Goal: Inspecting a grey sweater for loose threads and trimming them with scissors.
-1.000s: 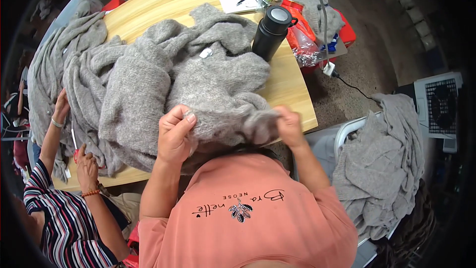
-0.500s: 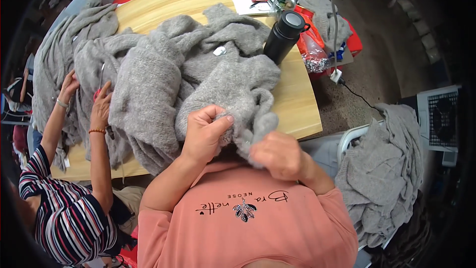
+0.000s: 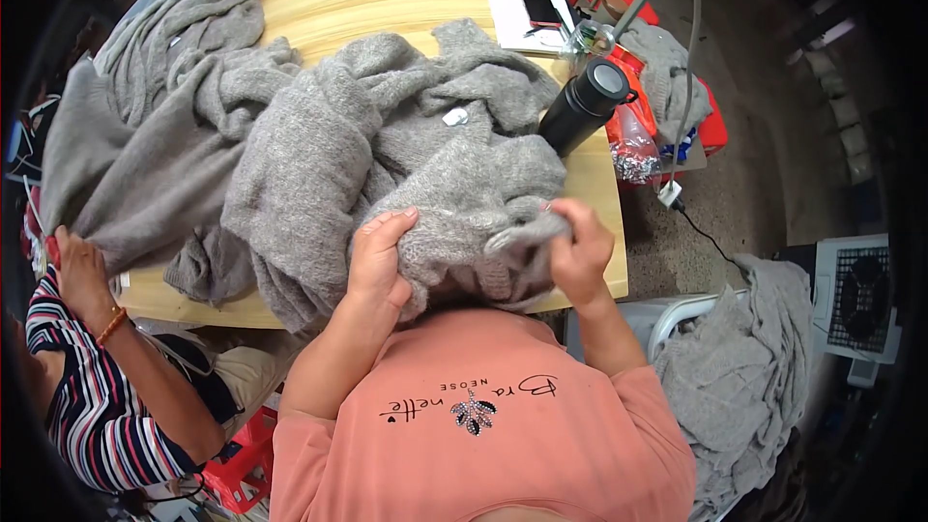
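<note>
A grey knitted garment (image 3: 464, 174) lies bunched at the table's near edge, right in front of me. My left hand (image 3: 380, 256) is closed on its near left part, the thumb on top of the knit and the other fingers partly hidden. In my right hand (image 3: 582, 249) a twisted fold of the same garment is pinched and pulled up at the right. Between the two hands the knit sags toward my body. A small white tag (image 3: 455, 117) shows on the cloth farther up.
At the left, a co-worker's hand (image 3: 82, 275) lifts another grey garment (image 3: 145, 164). A black flask (image 3: 585, 101) stands at the table's right edge, near a phone (image 3: 539, 8) on paper. Grey knits (image 3: 739, 367) fill a white bin at lower right.
My right hand has moved right and slightly up, drawing the fold away from my left hand. My left hand has shifted slightly left. The co-worker has pulled a garment up and left.
</note>
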`<state>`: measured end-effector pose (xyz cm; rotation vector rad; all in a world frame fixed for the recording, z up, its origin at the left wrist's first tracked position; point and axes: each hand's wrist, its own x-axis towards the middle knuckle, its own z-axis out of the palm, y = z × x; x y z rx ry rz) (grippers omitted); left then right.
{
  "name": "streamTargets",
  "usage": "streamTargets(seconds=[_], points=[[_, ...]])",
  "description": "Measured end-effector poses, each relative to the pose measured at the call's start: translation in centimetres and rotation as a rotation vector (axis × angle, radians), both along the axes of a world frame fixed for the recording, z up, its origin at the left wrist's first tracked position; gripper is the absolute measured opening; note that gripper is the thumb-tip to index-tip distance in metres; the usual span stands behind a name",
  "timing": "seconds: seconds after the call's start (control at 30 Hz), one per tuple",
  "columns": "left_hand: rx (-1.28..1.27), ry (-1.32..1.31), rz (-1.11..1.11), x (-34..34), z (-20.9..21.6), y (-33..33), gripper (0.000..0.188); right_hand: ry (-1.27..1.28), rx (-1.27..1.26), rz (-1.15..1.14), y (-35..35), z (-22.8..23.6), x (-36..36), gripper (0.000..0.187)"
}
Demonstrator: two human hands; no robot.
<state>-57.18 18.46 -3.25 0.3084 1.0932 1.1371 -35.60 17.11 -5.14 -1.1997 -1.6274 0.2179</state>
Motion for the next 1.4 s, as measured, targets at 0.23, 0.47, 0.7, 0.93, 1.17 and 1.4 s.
streamTargets(seconds=[0.23,0.47,0.7,0.93,1.17,1.4], points=[[0.145,0.152,-0.233,2.2,-0.2,-1.2,0.008,-0.159,0.201,0.596,0.0,0.8,-2.0,0.022],[0.255,0.179,-0.394,1.6,-1.2,-1.6,0.009,-0.185,0.294,0.479,0.5,0.3,-2.9,0.019],[0.314,0.344,-0.419,1.0,-0.4,-2.0,0.005,-0.268,0.235,0.435,0.2,-0.1,-3.5,0.019],[0.508,0.651,-0.331,0.6,-0.9,-2.3,0.012,-0.116,0.075,0.532,1.3,-0.8,-4.8,0.011],[0.46,0.532,-0.286,-0.1,-1.3,-2.4,0.013,-0.043,-0.002,0.63,1.8,-0.9,-5.2,0.019],[0.489,0.547,-0.282,-0.4,-1.0,-2.6,0.013,0.186,-0.254,0.707,1.9,-1.4,-5.2,0.034]])
